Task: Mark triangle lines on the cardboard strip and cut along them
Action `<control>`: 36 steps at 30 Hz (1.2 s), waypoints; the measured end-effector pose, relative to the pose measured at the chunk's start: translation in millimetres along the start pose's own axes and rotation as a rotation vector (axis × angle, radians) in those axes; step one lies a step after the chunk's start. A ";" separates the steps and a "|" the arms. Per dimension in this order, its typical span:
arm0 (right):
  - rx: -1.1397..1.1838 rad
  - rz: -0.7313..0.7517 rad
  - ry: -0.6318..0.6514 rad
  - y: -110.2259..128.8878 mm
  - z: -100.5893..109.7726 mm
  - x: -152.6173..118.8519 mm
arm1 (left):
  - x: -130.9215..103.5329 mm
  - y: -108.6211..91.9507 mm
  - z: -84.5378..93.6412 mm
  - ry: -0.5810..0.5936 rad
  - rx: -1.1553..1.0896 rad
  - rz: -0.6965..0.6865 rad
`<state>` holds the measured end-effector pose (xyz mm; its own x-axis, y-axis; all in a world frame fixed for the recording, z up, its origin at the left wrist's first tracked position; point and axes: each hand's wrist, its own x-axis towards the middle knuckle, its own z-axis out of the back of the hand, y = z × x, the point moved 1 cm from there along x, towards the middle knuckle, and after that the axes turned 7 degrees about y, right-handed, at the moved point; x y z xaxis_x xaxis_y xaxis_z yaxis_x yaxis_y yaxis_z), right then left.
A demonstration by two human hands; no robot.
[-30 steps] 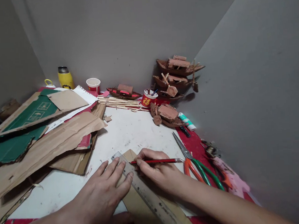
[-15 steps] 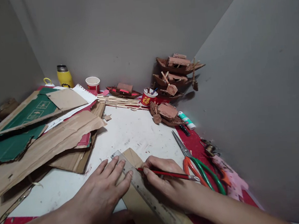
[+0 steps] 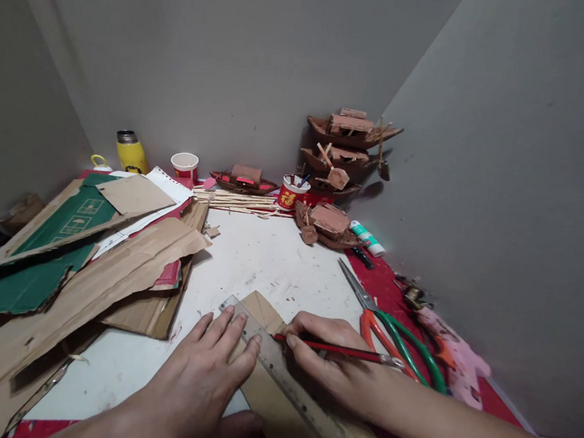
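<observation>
My left hand (image 3: 200, 369) lies flat with its fingers spread, pressing a clear ruler (image 3: 288, 389) down. Beneath the ruler is a strip of brown cardboard (image 3: 261, 308), set at a slant near the front of the table. A red and black pencil (image 3: 348, 350) is pinched in my right hand (image 3: 335, 369), its tip against the ruler's right edge on the cardboard. Just right of that hand lie scissors (image 3: 365, 300) with one orange and one green handle, blades pointing away from me.
Torn cardboard sheets (image 3: 125, 270) are piled at left. Thin wooden sticks (image 3: 241, 201), a paint cup (image 3: 290, 196), a white cup (image 3: 184, 161) and a yellow bottle (image 3: 131, 153) line the back. Brown model boats (image 3: 353, 131) are stacked against the grey wall; another boat (image 3: 329, 223) sits in front.
My right hand and the pencil have moved slightly toward me along the ruler's edge. My left hand stays on the ruler. The whole view has shifted a little.
</observation>
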<state>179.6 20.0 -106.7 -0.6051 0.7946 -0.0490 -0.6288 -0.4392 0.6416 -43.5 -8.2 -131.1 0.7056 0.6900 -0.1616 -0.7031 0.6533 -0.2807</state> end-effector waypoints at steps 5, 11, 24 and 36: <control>0.011 -0.058 0.008 -0.8 -4.1 -3.3 | 0.1 0.0 5.1 0.030 -0.041 0.002; 0.009 -0.026 -0.093 -2.4 -12.9 -8.2 | -0.8 -0.6 10.7 0.082 -0.022 0.012; 0.021 0.188 -0.337 -21.5 -15.6 -49.0 | -8.4 -1.3 7.0 0.003 0.158 -0.049; 0.115 -0.023 -0.428 -16.9 -20.9 -33.0 | -9.7 2.8 6.9 -0.093 0.186 -0.017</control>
<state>200.0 -7.6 -132.0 -0.3197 0.9161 0.2418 -0.5667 -0.3894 0.7261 -52.9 -10.9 -123.7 0.7121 0.6988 -0.0674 -0.7016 0.7052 -0.1021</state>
